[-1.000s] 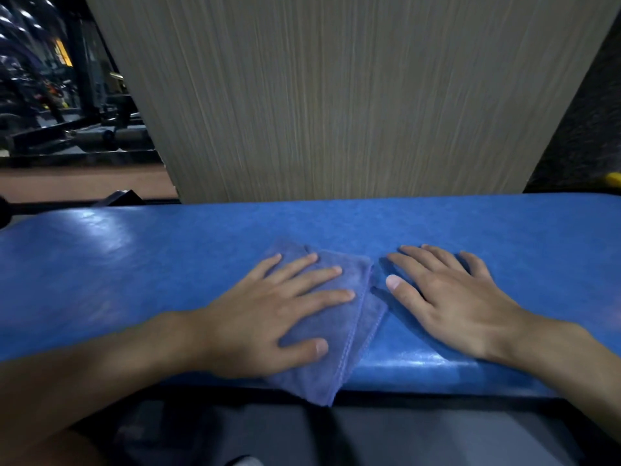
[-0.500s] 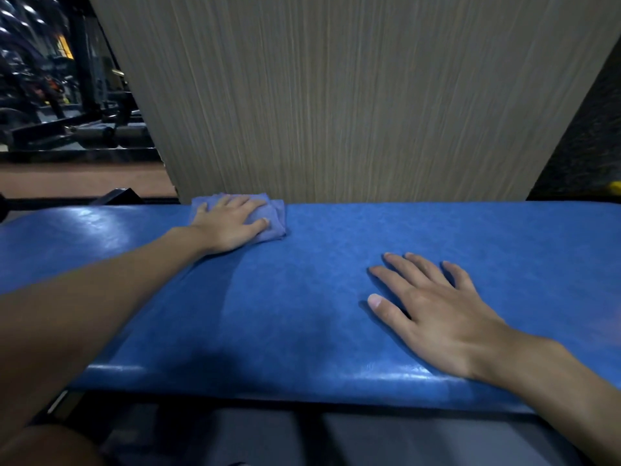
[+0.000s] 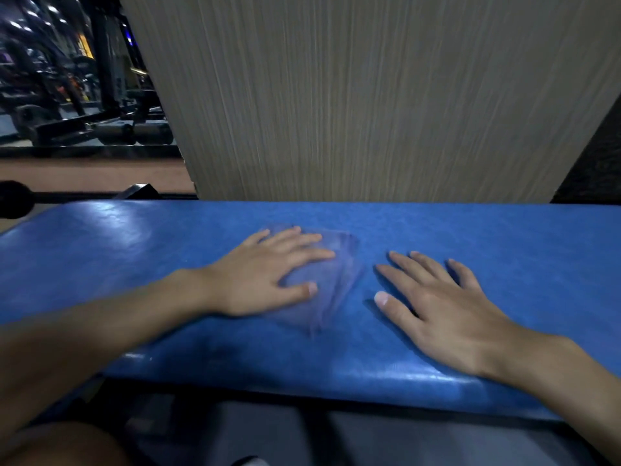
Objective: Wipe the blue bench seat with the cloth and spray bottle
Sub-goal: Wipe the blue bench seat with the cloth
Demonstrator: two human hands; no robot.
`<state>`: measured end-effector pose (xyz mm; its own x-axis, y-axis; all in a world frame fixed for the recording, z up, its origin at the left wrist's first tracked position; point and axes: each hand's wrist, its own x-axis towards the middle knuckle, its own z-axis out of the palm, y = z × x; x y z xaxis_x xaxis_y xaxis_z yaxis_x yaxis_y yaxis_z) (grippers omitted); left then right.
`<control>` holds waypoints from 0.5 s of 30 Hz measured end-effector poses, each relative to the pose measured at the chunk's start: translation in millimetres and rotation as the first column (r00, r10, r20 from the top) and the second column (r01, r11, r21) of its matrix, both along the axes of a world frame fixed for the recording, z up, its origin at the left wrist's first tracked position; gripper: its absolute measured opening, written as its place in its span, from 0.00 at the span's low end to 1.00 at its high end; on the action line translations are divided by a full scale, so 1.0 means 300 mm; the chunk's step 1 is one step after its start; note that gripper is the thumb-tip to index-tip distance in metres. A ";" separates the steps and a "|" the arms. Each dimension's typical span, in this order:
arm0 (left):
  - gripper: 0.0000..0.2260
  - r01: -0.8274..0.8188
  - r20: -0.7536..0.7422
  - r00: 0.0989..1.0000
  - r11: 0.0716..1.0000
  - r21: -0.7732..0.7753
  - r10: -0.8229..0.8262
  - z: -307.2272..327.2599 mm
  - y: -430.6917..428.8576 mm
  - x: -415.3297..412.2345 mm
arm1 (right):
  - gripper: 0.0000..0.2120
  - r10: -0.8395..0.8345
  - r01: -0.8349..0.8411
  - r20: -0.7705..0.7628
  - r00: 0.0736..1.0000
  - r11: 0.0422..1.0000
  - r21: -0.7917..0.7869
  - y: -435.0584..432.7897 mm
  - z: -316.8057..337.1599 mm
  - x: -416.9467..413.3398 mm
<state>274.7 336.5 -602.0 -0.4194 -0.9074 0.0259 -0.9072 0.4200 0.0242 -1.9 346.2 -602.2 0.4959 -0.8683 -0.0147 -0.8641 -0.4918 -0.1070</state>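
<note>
Pressing flat on the motion-blurred cloth (image 3: 339, 264): left hand (image 3: 265, 277), fingers straight and spread | cloth lies mid-way along the blue surface (image 3: 117, 264) | right hand (image 3: 447, 314) flat just beside cloth, fingers spread | wood-grain panel (image 3: 369, 95) behind

SUBJECT: person, head view | left hand (image 3: 265, 274): bare, nails short | right hand (image 3: 447, 314): bare, thumbnail (image 3: 381, 297) short, rounded | left forearm (image 3: 100, 331): uncovered to frame edge | right forearm (image 3: 554, 371): uncovered to frame edge | knee (image 3: 60, 445): bare, blurred, bottom left
</note>
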 end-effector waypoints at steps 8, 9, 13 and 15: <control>0.30 -0.517 -0.076 0.855 0.854 -0.052 0.513 -0.011 -0.378 0.308 | 0.37 -0.007 0.007 0.005 1.000 1.000 0.005 -0.001 -0.005 0.000; 0.27 -0.522 -0.059 0.853 0.852 -0.049 0.519 -0.018 -0.372 0.290 | 0.37 -0.005 0.005 0.004 1.000 1.000 0.007 -0.004 -0.009 0.000; 0.33 -0.453 0.012 0.892 0.892 -0.002 0.453 -0.015 -0.206 0.171 | 0.39 0.005 -0.006 0.005 1.000 1.000 0.023 -0.007 -0.008 0.001; 0.39 -0.349 0.044 0.936 0.937 0.011 0.348 -0.004 -0.073 0.089 | 0.38 0.007 -0.008 0.007 1.000 0.998 0.056 -0.007 0.004 0.004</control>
<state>301.5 314.5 -603.1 -0.0769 -0.9970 -0.0024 -0.9970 0.0770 -0.0109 -0.7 344.2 -601.0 0.5026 -0.8624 -0.0596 -0.8596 -0.4913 -0.1402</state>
